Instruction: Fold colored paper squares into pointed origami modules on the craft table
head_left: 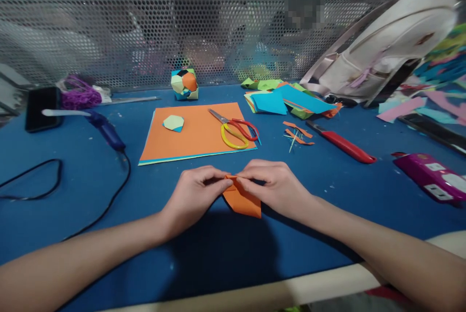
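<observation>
An orange piece of paper (pixel 243 203), partly folded, is held just above the blue table near its front. My left hand (pixel 200 190) pinches its upper left edge between thumb and fingers. At the upper right edge, my right hand (pixel 274 186) pinches the same paper. The fingertips of both hands are close together and cover part of the fold. Beyond my hands lies a stack of coloured sheets (pixel 192 142) with orange on top. Scissors (pixel 236 130) with one red and one yellow handle rest on it, beside a small pale green and blue folded paper piece (pixel 174 123).
A multicoloured paper ball (pixel 185 84) stands behind the stack. At left are a glue gun (pixel 107 130) with its cord, a phone (pixel 42 108) and purple yarn (pixel 80 92). Rightward lie coloured papers (pixel 269 102), a red-handled knife (pixel 344 145), a purple item (pixel 431 176) and a bag (pixel 389 45).
</observation>
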Tool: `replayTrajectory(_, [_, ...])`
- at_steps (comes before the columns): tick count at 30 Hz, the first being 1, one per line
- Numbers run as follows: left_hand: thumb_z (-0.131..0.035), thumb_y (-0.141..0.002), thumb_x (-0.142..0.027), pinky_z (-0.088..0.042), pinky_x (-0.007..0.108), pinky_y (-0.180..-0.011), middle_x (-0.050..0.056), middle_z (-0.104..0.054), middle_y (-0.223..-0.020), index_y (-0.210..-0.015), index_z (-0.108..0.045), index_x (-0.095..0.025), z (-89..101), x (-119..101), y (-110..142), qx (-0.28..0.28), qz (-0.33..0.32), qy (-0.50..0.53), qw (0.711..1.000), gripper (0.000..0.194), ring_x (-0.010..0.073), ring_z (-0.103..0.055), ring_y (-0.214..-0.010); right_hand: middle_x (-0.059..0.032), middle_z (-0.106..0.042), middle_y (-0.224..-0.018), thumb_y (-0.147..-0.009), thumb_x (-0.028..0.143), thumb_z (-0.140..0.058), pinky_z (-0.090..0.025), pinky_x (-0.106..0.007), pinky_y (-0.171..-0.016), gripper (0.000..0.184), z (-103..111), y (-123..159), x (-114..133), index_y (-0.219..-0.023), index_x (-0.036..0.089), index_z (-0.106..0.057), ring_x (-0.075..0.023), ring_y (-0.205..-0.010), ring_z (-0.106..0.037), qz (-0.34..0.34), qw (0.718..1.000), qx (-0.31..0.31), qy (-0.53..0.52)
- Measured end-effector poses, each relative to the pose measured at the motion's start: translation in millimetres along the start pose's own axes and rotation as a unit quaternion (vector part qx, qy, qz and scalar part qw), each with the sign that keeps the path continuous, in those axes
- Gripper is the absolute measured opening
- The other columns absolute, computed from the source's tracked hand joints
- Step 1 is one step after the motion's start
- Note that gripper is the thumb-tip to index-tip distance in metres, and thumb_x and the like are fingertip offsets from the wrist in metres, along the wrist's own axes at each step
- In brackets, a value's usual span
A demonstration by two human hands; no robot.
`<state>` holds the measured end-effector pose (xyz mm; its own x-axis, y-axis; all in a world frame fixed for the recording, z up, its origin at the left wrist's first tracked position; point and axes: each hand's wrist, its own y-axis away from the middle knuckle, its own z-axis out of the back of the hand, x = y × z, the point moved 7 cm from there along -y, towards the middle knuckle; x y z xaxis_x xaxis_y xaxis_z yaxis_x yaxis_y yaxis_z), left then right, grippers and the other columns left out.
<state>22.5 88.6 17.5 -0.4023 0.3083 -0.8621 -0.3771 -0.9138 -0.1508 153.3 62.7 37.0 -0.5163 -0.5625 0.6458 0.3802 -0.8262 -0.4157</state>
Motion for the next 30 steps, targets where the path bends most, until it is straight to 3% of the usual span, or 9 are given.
replayTrajectory(30, [-0.060,-0.079,-0.024,-0.051,0.022,-0.065,0.002,-0.073,-0.078,-0.080,-0.072,-0.019,0.7,-2.6,0.1,-0.013,-0.043,-0.041,0.998,0.013,0.0146,-0.065,-0.070,-0.0042,-0.066,-0.070,-0.085,0.016,-0.054,-0.044,-0.022,-0.059,0.018,0.2,0.4,-3.2,-0.081,0.013,-0.071,-0.0110,-0.066,-0.059,-0.012,1.000,0.021,-0.008])
